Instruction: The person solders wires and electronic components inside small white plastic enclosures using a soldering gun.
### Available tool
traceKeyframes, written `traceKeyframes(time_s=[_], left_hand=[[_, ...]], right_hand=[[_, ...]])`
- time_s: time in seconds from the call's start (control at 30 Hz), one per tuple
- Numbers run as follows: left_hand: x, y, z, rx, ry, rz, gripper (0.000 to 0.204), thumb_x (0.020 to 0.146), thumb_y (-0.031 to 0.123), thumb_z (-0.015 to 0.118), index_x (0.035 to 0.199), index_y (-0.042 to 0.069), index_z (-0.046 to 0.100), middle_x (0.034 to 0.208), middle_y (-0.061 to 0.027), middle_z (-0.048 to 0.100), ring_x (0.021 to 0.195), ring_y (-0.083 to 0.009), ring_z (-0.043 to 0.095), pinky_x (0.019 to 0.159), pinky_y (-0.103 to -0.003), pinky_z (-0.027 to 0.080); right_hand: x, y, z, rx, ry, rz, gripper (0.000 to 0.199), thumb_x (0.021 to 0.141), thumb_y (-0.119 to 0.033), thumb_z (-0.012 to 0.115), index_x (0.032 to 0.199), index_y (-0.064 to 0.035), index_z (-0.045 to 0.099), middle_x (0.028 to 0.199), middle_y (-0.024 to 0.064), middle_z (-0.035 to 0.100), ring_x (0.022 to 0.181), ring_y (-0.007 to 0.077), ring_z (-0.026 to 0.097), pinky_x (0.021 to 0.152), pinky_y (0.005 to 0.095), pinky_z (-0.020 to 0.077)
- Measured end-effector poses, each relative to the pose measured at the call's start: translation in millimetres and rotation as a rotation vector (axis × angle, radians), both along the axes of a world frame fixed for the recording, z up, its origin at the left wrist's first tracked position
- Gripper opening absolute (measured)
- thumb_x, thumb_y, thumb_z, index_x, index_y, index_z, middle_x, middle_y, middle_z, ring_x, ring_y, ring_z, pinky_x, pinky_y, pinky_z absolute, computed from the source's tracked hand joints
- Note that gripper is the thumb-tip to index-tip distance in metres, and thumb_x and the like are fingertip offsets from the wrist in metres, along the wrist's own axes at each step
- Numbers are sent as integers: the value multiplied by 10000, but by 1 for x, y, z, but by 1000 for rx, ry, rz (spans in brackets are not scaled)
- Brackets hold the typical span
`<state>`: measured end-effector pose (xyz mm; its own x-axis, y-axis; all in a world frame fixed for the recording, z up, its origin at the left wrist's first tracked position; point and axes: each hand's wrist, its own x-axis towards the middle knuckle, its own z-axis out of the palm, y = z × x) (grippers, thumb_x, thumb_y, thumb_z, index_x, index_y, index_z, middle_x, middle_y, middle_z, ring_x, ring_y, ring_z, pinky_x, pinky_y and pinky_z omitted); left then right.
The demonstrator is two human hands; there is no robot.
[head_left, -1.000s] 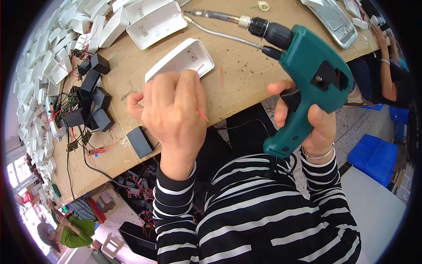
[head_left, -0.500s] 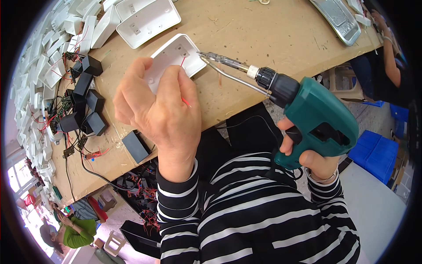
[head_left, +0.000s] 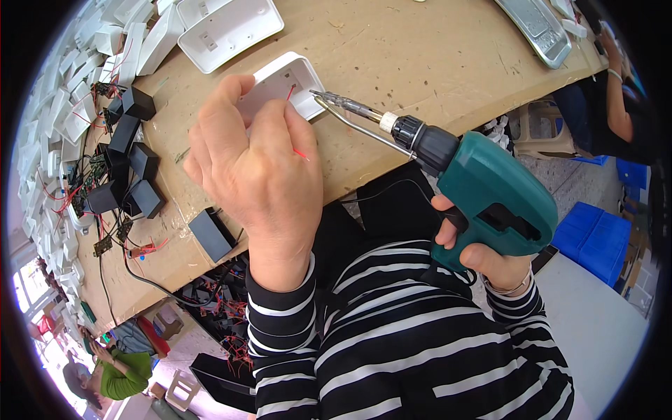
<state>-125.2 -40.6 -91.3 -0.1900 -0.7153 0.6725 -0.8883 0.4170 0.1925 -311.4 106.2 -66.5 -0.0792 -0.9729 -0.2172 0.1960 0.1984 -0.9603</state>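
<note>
My left hand (head_left: 255, 171) grips a white plastic housing (head_left: 290, 77) that lies open side up on the brown worktop (head_left: 420, 63); thin red wires show between my fingers and inside the housing. My right hand (head_left: 486, 255) holds a green electric screwdriver (head_left: 493, 192) by its grip. The tool's long metal bit (head_left: 346, 106) points left, and its tip sits at the right rim of the housing, close to my left fingers.
More white housings (head_left: 227, 28) lie at the back left, and several black boxes with wired boards (head_left: 126, 161) lie along the left. A metal tray (head_left: 539, 28) lies at the back right. Another person's arm (head_left: 619, 91) shows at the right. Blue crates (head_left: 595, 238) stand on the floor.
The screwdriver came down and left from the far side until its bit reached the housing. My left hand slid forward onto the housing and took hold of it.
</note>
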Motion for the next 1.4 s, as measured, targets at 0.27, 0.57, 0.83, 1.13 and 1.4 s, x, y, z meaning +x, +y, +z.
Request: traceKeyframes(time_s=[0.27, 0.57, 0.83, 1.13, 1.4], left_hand=[[-2, 0, -1, 15, -18, 8, 49, 672, 78, 685, 680, 61, 641, 1066, -34, 589, 708, -160, 543, 728, -340, 333], [0, 2, 0, 38, 7, -4, 35, 677, 59, 673, 683, 53, 639, 1073, -35, 586, 693, -154, 543, 725, -331, 337], [0, 1, -1, 27, 6, -14, 33, 670, 37, 670, 685, 42, 641, 1079, -41, 595, 699, -153, 559, 724, -324, 348], [1, 1, -2, 28, 23, -18, 33, 666, 28, 669, 678, 39, 640, 1074, -47, 601, 717, -153, 564, 731, -322, 354], [1, 0, -3, 5, 5, -14, 39, 658, 17, 666, 673, 37, 636, 1066, -48, 605, 723, -154, 568, 734, -324, 367]], right_hand=[[3, 0, -3, 25, 28, 30, 693, 777, -164, 763, 1338, 36, 409, 1177, 239, 583, 829, 197, 634, 699, 278, 524], [1, -3, -1, -32, 145, 75, 684, 777, -154, 764, 1339, 22, 415, 1181, 227, 583, 835, 183, 629, 701, 267, 525], [0, -9, 5, -25, 173, 80, 664, 772, -128, 761, 1332, 9, 432, 1182, 214, 581, 839, 160, 624, 733, 270, 537], [-5, -16, 15, -3, 290, 140, 653, 771, -58, 746, 1341, -5, 432, 1172, 198, 577, 856, 136, 616, 749, 246, 527], [2, -27, 17, -77, 228, -39, 385, 726, -77, 813, 1043, 21, 618, 775, 45, 651, 678, 100, 621, 628, 221, 505]])
